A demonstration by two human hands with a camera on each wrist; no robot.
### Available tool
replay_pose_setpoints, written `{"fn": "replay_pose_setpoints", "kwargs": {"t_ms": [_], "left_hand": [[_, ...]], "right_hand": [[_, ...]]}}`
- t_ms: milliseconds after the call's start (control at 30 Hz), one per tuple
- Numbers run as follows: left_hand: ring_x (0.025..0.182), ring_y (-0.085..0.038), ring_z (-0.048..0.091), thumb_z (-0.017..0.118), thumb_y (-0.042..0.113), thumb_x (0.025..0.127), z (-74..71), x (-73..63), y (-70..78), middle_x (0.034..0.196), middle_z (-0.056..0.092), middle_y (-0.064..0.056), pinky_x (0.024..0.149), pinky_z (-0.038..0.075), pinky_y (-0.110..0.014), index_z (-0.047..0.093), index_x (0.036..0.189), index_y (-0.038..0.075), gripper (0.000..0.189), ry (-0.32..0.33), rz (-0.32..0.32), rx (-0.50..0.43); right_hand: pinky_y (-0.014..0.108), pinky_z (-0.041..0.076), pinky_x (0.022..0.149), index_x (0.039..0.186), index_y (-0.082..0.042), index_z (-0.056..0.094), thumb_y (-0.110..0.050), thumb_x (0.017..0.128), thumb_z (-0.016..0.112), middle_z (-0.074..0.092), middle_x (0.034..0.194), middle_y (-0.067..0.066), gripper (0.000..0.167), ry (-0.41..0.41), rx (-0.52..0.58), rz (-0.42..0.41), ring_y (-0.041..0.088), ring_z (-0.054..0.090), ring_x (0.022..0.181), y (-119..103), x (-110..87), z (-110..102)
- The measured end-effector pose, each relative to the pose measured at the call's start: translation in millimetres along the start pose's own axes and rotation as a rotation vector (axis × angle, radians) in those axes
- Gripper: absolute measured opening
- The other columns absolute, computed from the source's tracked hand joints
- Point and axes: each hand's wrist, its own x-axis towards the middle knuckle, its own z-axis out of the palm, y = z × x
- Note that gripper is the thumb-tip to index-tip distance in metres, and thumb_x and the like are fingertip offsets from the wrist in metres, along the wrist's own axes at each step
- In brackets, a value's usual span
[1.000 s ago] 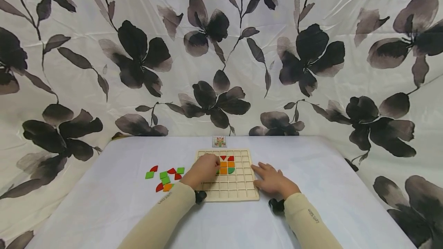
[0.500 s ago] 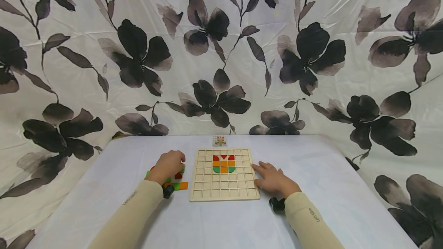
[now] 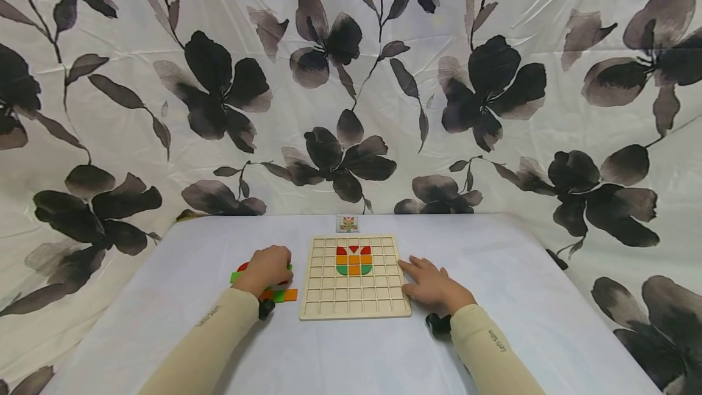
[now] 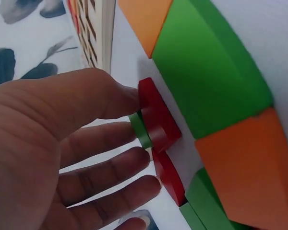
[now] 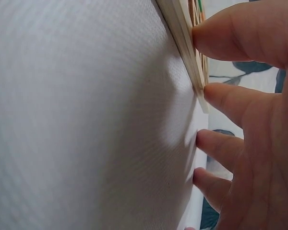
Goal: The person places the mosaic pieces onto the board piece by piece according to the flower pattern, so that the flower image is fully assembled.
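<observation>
Pieces in red, green and orange lay loosely grouped on the white-covered counter, to the left of a pale gridded board, with your left hand low over them and hiding part of the group. Seen from the left wrist, your fingers were parted and slightly bent, the thumb tip at the end of a red piece and the forefinger tip against a small green piece just behind it; whether they pinched either one could not be told from this angle. Close by, a green block sat between two orange blocks, touching both. Your right hand held nothing, its fingers spread and nearly straight, thumb and forefinger touching the board's right edge. Toward the far side of the grid, three rows of cells were filled: a red triangle between two rounded red tiles, then three orange squares, then one orange square between two rounded green tiles. A small patterned card was just beyond the board, and a floral cloth hung behind the counter. Beige sleeves covered both your arms.
</observation>
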Motion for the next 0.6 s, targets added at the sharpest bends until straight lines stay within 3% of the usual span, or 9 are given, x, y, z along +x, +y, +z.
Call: {"fn": "replay_pose_setpoints", "kwargs": {"t_ms": [233,367,467,600], "left_hand": [[0.070,-0.020,0.051,0.074,0.024,0.078,-0.4,2.6,-1.9,0.073,0.056,-0.004,0.070,0.043,-0.035,0.060,0.083,0.008,0.022,0.004,-0.003,-0.027],[0.066,-0.018,0.052,0.071,0.026,0.078,1.3,6.6,-3.3,0.075,0.057,-0.004,0.065,0.042,-0.031,0.059,0.089,0.008,0.024,0.020,0.001,-0.084],[0.068,-0.017,0.053,0.070,0.024,0.078,0.7,9.0,2.2,0.081,0.059,-0.004,0.063,0.044,-0.029,0.060,0.098,0.007,0.028,0.029,0.021,-0.163],[0.077,-0.018,0.054,0.073,0.019,0.079,-1.5,9.9,19.2,0.088,0.062,-0.004,0.072,0.048,-0.031,0.064,0.103,0.005,0.029,0.037,0.072,-0.232]], "right_hand": [[0.072,0.016,0.109,0.150,-0.020,0.037,-0.033,0.090,0.052,0.030,0.157,0.012,0.062,0.010,-0.002,-0.002,0.038,0.024,0.146,0,0.1,0],[0.072,0.016,0.109,0.150,-0.020,0.038,-0.033,0.090,0.052,0.030,0.157,0.012,0.062,0.004,-0.001,0.000,0.038,0.024,0.145,2,1.6,2],[0.071,0.016,0.109,0.150,-0.021,0.036,-0.035,0.091,0.051,0.029,0.158,0.011,0.062,0.001,-0.004,0.004,0.037,0.023,0.146,3,2.6,4],[0.071,0.015,0.110,0.150,-0.022,0.036,-0.035,0.091,0.050,0.028,0.158,0.011,0.062,0.004,0.000,0.005,0.037,0.022,0.146,4,2.8,3]]}}
